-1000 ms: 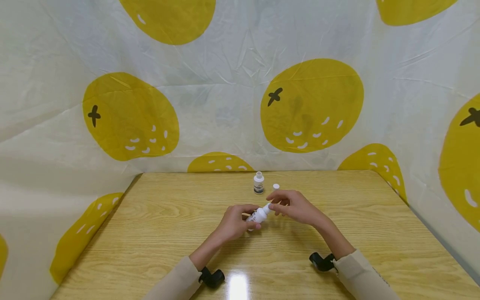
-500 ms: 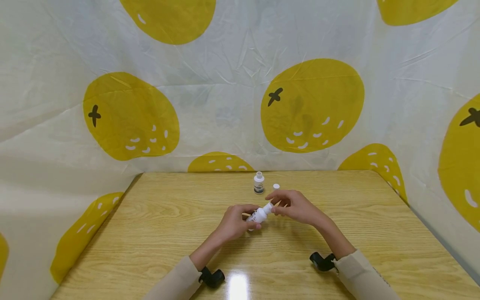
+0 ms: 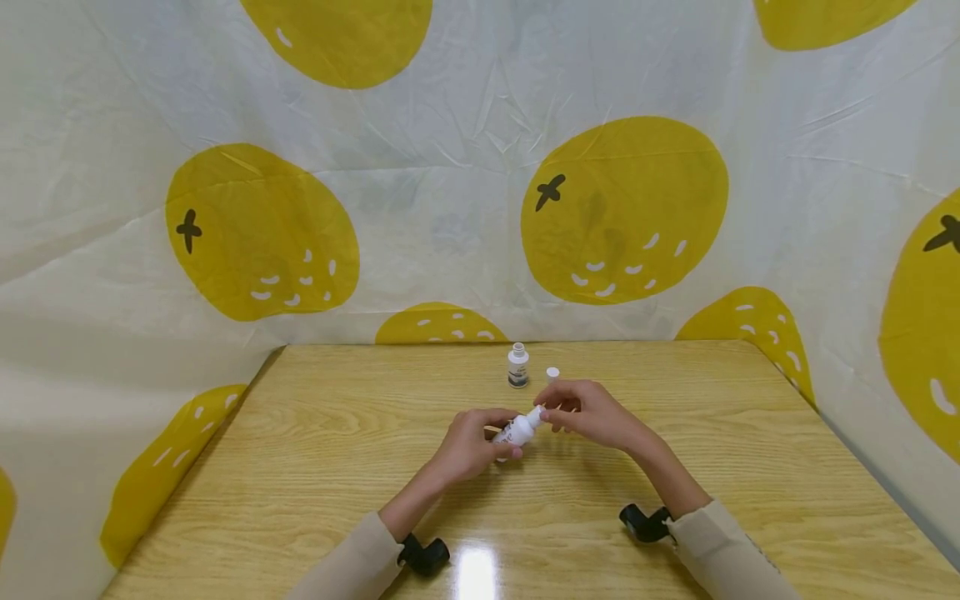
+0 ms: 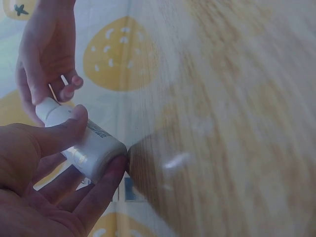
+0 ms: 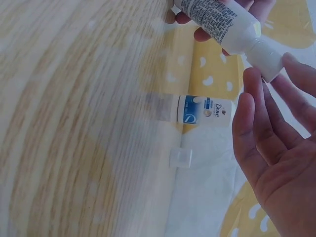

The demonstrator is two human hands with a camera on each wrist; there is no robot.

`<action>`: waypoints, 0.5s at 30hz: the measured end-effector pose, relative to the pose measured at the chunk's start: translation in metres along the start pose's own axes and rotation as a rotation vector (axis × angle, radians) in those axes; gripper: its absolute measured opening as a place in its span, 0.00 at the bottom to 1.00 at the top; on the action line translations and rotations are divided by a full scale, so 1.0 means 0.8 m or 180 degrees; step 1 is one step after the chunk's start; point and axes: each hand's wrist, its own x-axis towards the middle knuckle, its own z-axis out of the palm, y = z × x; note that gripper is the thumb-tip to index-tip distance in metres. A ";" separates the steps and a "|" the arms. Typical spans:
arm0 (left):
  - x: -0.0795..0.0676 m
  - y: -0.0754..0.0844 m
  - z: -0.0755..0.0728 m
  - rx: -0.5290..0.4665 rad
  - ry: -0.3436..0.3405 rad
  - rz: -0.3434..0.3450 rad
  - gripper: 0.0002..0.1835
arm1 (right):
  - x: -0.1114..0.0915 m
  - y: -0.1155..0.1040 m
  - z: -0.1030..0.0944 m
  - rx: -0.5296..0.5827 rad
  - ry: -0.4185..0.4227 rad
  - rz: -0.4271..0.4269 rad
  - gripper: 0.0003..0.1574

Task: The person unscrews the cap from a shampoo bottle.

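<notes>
A small white bottle (image 3: 516,432) is held tilted just above the table, its capped end pointing up toward the right. My left hand (image 3: 467,447) grips its body between thumb and fingers. At the neck, the thumb and fingertips of my right hand (image 3: 592,414) pinch the white cap (image 5: 265,60). Small print covers the bottle's side in the right wrist view. Further back stands a second white bottle (image 3: 517,369), upright with its neck uncovered; its label reads Dove in the right wrist view. Beside it lies a loose white cap (image 3: 552,373).
The wooden table (image 3: 337,450) runs back to a hanging white cloth (image 3: 442,225) printed with yellow fruit. Cloth also closes in both sides. Black wrist cameras sit under both sleeves, and a bright light reflection lies on the table's near part.
The right fingers have shifted a little about the cap, drawing slightly back and then closing on it again. The left hand and the held bottle stay almost still.
</notes>
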 end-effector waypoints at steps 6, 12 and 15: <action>0.000 0.000 0.000 -0.0010 -0.0004 -0.0013 0.26 | -0.001 -0.001 -0.001 0.0070 -0.0063 -0.0054 0.17; 0.000 -0.001 0.000 0.0000 0.0011 0.0005 0.26 | 0.000 -0.001 0.000 0.0041 -0.0036 -0.0032 0.19; 0.001 -0.001 0.001 -0.0002 0.0014 0.0020 0.26 | 0.001 -0.001 0.000 0.0026 -0.0008 0.0014 0.17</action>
